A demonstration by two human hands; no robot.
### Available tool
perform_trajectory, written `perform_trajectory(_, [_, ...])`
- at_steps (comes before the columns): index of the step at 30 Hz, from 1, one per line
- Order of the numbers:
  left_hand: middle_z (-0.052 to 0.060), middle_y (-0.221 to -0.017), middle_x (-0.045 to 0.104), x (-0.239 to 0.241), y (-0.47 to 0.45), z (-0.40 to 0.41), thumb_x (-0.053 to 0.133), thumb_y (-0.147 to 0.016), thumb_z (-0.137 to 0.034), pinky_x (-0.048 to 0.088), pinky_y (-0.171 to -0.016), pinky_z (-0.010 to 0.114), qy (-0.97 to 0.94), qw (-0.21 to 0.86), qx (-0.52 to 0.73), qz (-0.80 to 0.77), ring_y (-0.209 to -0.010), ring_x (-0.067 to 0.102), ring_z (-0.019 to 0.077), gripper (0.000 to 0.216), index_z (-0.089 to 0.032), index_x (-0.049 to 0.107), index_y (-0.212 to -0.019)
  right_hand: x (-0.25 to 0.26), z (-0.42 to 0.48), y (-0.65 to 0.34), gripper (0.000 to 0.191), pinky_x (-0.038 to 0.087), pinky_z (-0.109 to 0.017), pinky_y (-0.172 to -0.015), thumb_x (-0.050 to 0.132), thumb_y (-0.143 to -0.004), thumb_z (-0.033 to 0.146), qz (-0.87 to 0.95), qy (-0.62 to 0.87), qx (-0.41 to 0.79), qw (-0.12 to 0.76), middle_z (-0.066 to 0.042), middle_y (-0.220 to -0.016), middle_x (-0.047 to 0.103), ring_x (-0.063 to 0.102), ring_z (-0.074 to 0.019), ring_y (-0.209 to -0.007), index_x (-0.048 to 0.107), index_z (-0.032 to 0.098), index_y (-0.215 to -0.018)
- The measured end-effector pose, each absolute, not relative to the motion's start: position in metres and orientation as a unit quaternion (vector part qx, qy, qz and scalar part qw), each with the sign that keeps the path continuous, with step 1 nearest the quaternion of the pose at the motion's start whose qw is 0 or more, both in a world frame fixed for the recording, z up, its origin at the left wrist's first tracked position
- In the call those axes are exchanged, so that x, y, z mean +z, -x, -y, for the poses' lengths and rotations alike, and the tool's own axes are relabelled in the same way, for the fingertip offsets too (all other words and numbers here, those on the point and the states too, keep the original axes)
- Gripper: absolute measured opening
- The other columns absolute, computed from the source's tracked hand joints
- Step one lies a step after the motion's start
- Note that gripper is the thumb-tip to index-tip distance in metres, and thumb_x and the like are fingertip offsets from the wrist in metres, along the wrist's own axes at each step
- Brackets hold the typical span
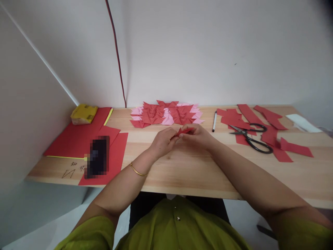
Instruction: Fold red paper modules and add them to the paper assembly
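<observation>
Head view: left hand, right hand, fingers pinched closed on folded red paper near red-and-pink paper cluster; apparently creasing, next wanting firm pressure.

Two hands, a left hand and a right hand, at the clock's centre share one folded red piece. At 12, red and pink ornaments, too overlapped to count; at 2, one pen; at 3, one pair of scissors, one white sheet and several overlapping red scraps; at 8, one bracelet and one blurred dark object; at 9, at least three red sheets and one yellow packet; at 11, one cable.
</observation>
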State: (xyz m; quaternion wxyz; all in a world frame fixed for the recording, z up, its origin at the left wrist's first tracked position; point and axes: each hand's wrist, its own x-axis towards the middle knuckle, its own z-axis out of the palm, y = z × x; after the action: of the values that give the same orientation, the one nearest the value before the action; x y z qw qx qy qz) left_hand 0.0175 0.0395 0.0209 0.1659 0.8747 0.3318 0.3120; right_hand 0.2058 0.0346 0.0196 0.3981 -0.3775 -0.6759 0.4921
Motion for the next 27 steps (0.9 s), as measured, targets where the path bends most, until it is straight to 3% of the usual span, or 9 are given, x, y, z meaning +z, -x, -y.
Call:
perform_trajectory(5, [0.003, -0.072, 0.059, 0.0155, -0.0188, -0.0427, 0.049, -0.085, -0.021, 0.038, -0.064, 0.026, -0.86, 0.203, 0.319, -0.344, -0.07, 0.052, 0.0139, 0.014, -0.016, 0.058, -0.075, 0.0193, -0.0337, -0.2032, 0.023, 0.047, -0.028, -0.069, 0.066, -0.073, 0.039, 0.701, 0.39, 0.427, 0.416, -0.003, -0.081, 0.064, 0.058, -0.015, -0.074, 0.061, 0.019, -0.082])
perform_trajectory(10, [0.004, -0.079, 0.062, 0.0169, -0.0194, -0.0412, 0.051, -0.085, -0.025, 0.041, -0.067, 0.025, -0.843, 0.254, 0.33, -0.34, -0.073, 0.054, 0.0134, 0.013, -0.017, 0.062, -0.087, 0.0217, -0.0316, -0.2039, 0.018, 0.044, -0.026, -0.063, 0.062, -0.078, 0.036, 0.713, 0.391, 0.396, 0.426, -0.002, -0.074, 0.06, 0.055, -0.0132, -0.068, 0.06, 0.018, -0.078])
perform_trajectory(15, [0.005, -0.08, 0.063, 0.0175, -0.0187, -0.0419, 0.05, -0.085, -0.023, 0.042, -0.07, 0.027, -0.84, 0.246, 0.342, -0.342, -0.078, 0.055, 0.0148, 0.015, -0.016, 0.062, -0.081, 0.0243, -0.0298, -0.202, 0.019, 0.046, -0.028, -0.066, 0.063, -0.077, 0.037, 0.726, 0.389, 0.372, 0.429, -0.002, -0.078, 0.062, 0.057, -0.0144, -0.072, 0.059, 0.019, -0.08])
perform_trajectory(21, [0.005, -0.088, 0.067, 0.0197, -0.0202, -0.0399, 0.05, -0.085, -0.025, 0.044, -0.071, 0.027, -0.821, 0.294, 0.329, -0.363, -0.079, 0.059, 0.0149, 0.019, -0.017, 0.063, -0.096, 0.025, -0.0288, -0.1999, 0.015, 0.045, -0.028, -0.065, 0.061, -0.079, 0.034, 0.736, 0.395, 0.332, 0.438, -0.003, -0.077, 0.063, 0.057, -0.0144, -0.07, 0.061, 0.019, -0.078])
perform_trajectory(27, [0.002, -0.07, 0.061, 0.0196, -0.0198, -0.0418, 0.051, -0.084, -0.025, 0.041, -0.064, 0.025, -0.833, 0.266, 0.319, -0.366, -0.068, 0.055, 0.0129, 0.017, -0.016, 0.063, -0.076, 0.0241, -0.029, -0.1998, 0.016, 0.045, -0.028, -0.064, 0.061, -0.079, 0.034, 0.745, 0.398, 0.308, 0.438, -0.004, -0.075, 0.062, 0.056, -0.015, -0.069, 0.06, 0.019, -0.077])
